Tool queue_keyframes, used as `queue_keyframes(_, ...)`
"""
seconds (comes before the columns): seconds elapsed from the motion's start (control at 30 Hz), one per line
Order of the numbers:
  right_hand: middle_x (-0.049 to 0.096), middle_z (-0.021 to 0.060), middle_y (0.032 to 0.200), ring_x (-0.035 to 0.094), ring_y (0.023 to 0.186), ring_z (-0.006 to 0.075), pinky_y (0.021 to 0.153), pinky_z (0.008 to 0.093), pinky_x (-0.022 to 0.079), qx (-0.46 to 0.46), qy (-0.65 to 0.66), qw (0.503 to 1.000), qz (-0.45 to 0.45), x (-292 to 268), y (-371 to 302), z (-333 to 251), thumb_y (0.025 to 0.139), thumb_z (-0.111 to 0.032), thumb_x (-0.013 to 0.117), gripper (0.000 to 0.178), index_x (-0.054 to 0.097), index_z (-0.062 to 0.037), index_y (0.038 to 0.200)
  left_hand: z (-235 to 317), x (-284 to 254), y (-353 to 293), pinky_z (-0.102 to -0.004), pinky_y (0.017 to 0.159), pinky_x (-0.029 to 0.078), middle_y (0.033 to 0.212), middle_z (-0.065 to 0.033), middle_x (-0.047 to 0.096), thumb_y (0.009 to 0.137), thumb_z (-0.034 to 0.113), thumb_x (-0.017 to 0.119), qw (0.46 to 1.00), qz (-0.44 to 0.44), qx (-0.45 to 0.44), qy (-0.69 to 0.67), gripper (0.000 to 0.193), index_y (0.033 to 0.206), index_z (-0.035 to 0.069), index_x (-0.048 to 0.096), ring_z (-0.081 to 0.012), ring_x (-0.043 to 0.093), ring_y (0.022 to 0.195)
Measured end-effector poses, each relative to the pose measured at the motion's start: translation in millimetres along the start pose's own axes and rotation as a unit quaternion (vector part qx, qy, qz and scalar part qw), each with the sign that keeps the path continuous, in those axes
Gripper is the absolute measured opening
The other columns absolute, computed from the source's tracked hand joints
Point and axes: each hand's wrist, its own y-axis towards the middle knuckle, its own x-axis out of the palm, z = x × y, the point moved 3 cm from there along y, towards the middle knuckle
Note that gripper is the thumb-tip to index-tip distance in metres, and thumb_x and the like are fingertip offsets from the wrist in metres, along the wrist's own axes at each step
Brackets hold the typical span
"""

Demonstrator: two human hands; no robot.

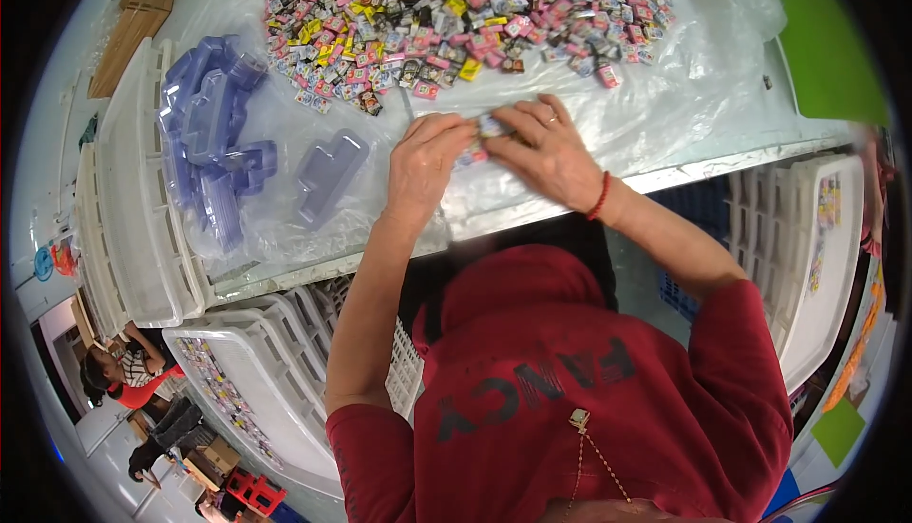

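Plastic sheeting (pixel 717 53) covers the table (pixel 711 154) beneath small packets (pixel 446 24) and purple trays (pixel 211 116).

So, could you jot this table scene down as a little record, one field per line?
Left hand: close beside the right, at small printed pieces
Right hand: at the same pieces; grip too blurred to tell
Worn: red bracelet, right wrist
Pile: many small pieces, pink, yellow, black and white, beyond the hands
Trays: purple heap at left; single tray nearer the left hand
Under pile: clear plastic sheeting
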Motion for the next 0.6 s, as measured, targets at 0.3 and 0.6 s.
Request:
queue_keyframes(0.3, 0.056, 0.0111, 0.117, 0.054, 0.108, 0.0289, 0.093, 0.044, 0.04, 0.034, 0.025, 0.999, 0.011, 2.1, 4.1, -4.6, 0.074, -0.012, 0.074, 0.026, 0.067, -0.0108, 0.1, -1.0, 1.4, -2.3, -0.0334, 0.078, 0.053, 0.097, -0.0068, 0.066, 0.075, 0.001, 0.068, 1.0, 0.012, 0.001, -0.005, 0.018, 0.093, 0.003, 0.071, -0.0245, 0.062, 0.089)
queue_keyframes(0.6, 0.056, 0.0111, 0.116, 0.053, 0.108, 0.0291, 0.093, 0.0444, 0.039, 0.039, 0.023, 0.999, 0.004, 1.8, 5.2, -4.8, 0.073, -0.011, 0.075, 0.027, 0.067, -0.0116, 0.1, -2.4, 2.7, -3.8, -0.0334, 0.078, 0.053, 0.098, -0.0062, 0.066, 0.075, 0.001, 0.069, 0.999, 0.024, -0.008, -0.021, 0.018, 0.093, 0.003, 0.071, -0.0244, 0.062, 0.09)
